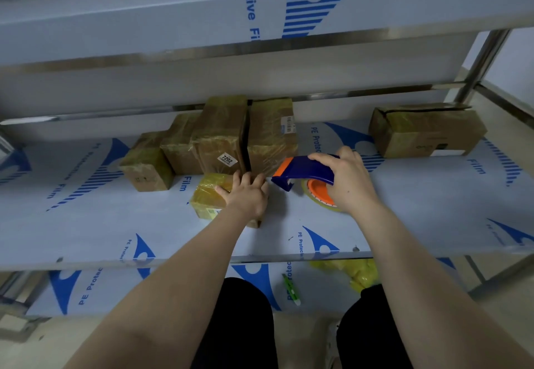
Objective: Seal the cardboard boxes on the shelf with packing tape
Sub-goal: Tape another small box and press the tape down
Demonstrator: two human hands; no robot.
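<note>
Steadiness seems the aim: left hand (247,195), spread flat, pins the small tape-wrapped box (208,198); right of it, right hand (348,179) grips the tape dispenser (303,169), cutter facing it.

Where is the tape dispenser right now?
In the head view, the tape dispenser is right of centre over the shelf, gripped by the right hand, just right of the small taped box that the left hand rests on.

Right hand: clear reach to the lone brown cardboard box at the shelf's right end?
Probably yes. The right hand, gripping the blue-and-orange tape dispenser, has only film-covered shelf between it and the brown cardboard box.
</note>
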